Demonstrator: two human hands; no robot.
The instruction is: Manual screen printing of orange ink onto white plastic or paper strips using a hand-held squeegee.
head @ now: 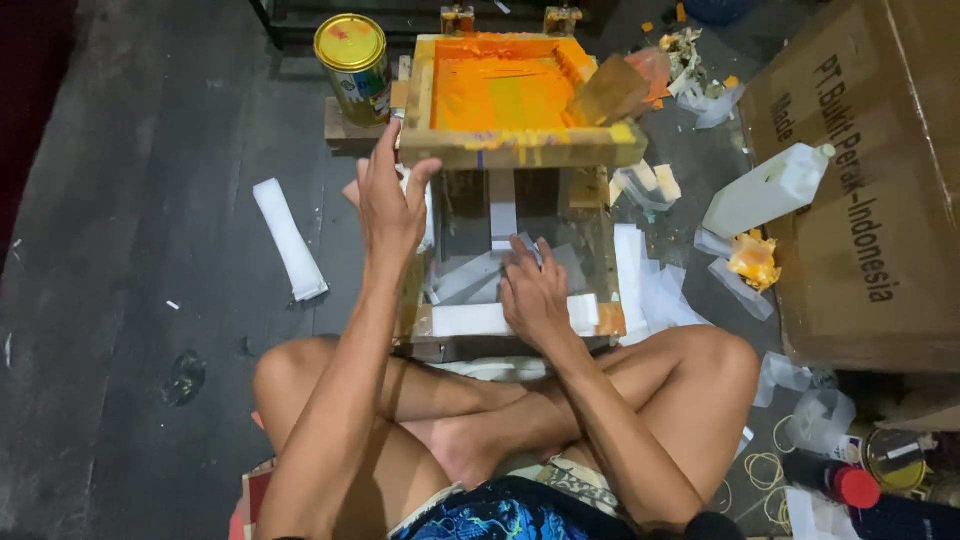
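Note:
A wooden screen-printing frame (520,148) with an orange-inked mesh is tilted up at its front edge. My left hand (392,205) grips the frame's front left corner and holds it raised. A wooden squeegee (610,92) smeared with orange ink rests inside the frame at the right. Under the frame lies a glass base plate (590,250) with white strips on it. My right hand (535,290) lies flat on a white sheet (465,320) on that plate, fingers spread. My crossed legs sit just in front of the base.
A yellow-lidded paint can (353,62) stands at the back left. A white plastic jug (765,190) leans on a large cardboard box (880,200) at the right. A white strip (290,240) lies on the dark floor at the left. Bottles, rubber bands and scraps clutter the right.

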